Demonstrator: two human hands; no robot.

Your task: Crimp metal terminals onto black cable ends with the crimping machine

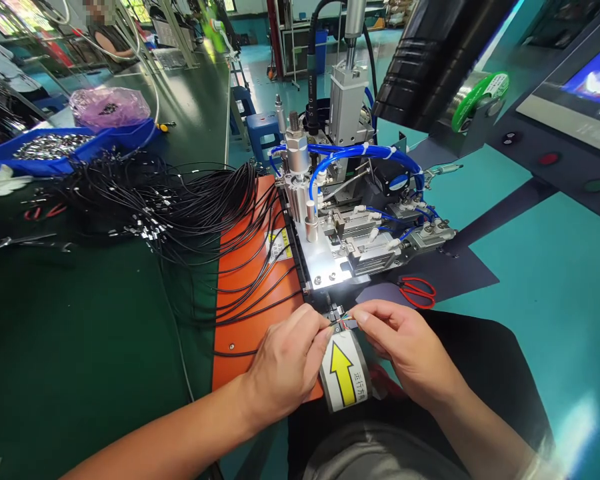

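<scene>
Pinching, head view: my left hand [293, 353], back upward, thumb and forefinger closed with no gap that I can see, on the end of a black cable [335, 323]; my right hand [405, 347], thumb and forefinger closed likewise, on the tips of thin coloured wires [345, 317]; remaining right fingers curled, their grip partly hidden from me.

Location of wires: in the narrow gap between my two hands, just before the near edge of a metal machine [325, 257], just above a plate with a yellow arrow [343, 380]. Whether they touch the small metal block [336, 311] beneath, I cannot tell.

Edges and room: forward, slight, the machine edge standing just beyond my fingertips; leftward, an orange board [245, 293], its lower right part under my left hand, its left edge lying over a green worktop [105, 333]; rightward, wide, with teal floor [520, 267] past my forearm; red-handled scissors [420, 293] near my right knuckles, on the machine side.

Further items: loose black cables [180, 193], many, fanned across board and worktop; blue tray [20, 167] of small metal parts, far left; wrench [30, 241], near the worktop's left side
</scene>
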